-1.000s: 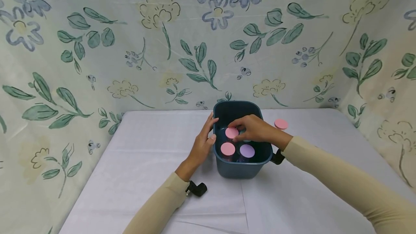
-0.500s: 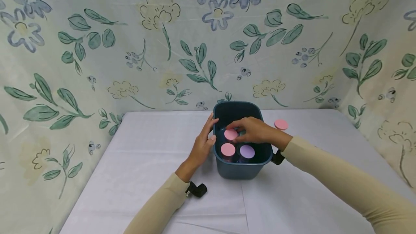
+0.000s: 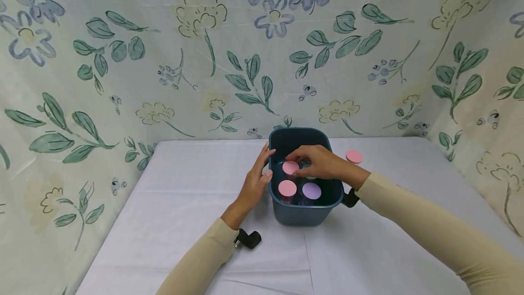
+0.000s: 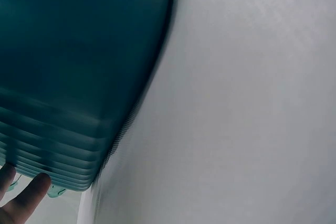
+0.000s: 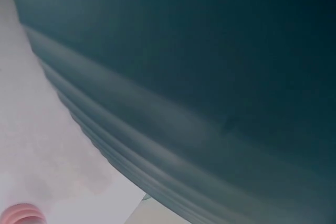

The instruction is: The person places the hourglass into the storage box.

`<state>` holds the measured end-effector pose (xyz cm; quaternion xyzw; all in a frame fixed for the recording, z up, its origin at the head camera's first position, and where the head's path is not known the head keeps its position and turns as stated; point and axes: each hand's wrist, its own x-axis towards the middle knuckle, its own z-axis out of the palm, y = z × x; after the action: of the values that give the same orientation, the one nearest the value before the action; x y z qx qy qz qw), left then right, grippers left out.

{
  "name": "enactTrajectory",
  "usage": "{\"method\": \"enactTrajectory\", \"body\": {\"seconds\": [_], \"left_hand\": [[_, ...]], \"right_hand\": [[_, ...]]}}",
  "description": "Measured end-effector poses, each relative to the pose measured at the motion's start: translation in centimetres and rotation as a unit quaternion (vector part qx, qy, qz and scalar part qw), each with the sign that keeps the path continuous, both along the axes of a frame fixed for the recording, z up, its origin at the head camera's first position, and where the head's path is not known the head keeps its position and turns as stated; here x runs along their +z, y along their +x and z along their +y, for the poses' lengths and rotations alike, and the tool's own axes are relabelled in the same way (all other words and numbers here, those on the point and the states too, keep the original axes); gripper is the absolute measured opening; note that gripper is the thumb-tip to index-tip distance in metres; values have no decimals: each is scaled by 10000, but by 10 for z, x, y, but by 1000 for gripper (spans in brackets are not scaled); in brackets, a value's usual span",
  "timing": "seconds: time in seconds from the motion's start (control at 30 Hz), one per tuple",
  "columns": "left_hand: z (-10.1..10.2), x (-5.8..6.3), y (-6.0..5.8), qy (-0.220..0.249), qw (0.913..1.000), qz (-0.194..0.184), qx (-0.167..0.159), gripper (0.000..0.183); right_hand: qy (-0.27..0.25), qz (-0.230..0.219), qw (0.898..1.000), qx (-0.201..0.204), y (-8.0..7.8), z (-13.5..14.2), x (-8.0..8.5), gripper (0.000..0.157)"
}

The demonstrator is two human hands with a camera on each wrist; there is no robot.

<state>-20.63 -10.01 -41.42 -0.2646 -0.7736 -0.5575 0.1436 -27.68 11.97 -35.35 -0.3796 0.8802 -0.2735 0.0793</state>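
A dark teal plastic bin (image 3: 302, 216) stands on the white cloth. Inside it, my right hand (image 3: 321, 162) pinches the pink lid of a jar (image 3: 290, 167) between thumb and fingers. Toward the front of the bin are a second pink-lidded jar (image 3: 287, 188) and a purple-lidded jar (image 3: 312, 190). Something pale green (image 3: 308, 166) is partly hidden beneath the right hand. My left hand (image 3: 254, 181) rests against the bin's left side, fingers extended along the rim. The left wrist view shows its fingertips (image 4: 37, 190) against the ribbed teal wall.
Another pink-lidded item (image 3: 354, 156) stands on the table to the right of the bin, behind the right forearm; its ridged pink edge (image 5: 23, 214) also shows in the right wrist view. A floral cloth backdrop (image 3: 196, 81) rises right behind the table.
The right hand and the pinched jar dip slightly, then come back up by a small amount. The left hand and the bin stay in place.
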Motion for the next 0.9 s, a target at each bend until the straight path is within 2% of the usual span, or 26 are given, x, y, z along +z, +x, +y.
{"method": "enactTrajectory", "body": {"seconds": [0.1, 0.33, 0.47, 0.7, 0.9], "left_hand": [[0, 0, -1, 14, 10000, 31, -16, 57], [-3, -31, -25, -25, 10000, 55, 45, 53], [-3, -34, -26, -52, 9999, 40, 121, 53], [-1, -34, -24, -84, 9998, 18, 191, 55], [-2, -34, -23, -148, 9994, -47, 317, 54]], "right_hand": [[-128, -102, 9998, -77, 0, 1, 2, 44], [-735, -78, 9972, 112, -6, 9, 4, 41], [-1080, -205, 9937, 194, -7, 18, 7, 41], [-1352, -576, 9891, -35, -9, 36, 12, 44], [-1371, -528, 9886, -337, -6, 51, 20, 43]]}}
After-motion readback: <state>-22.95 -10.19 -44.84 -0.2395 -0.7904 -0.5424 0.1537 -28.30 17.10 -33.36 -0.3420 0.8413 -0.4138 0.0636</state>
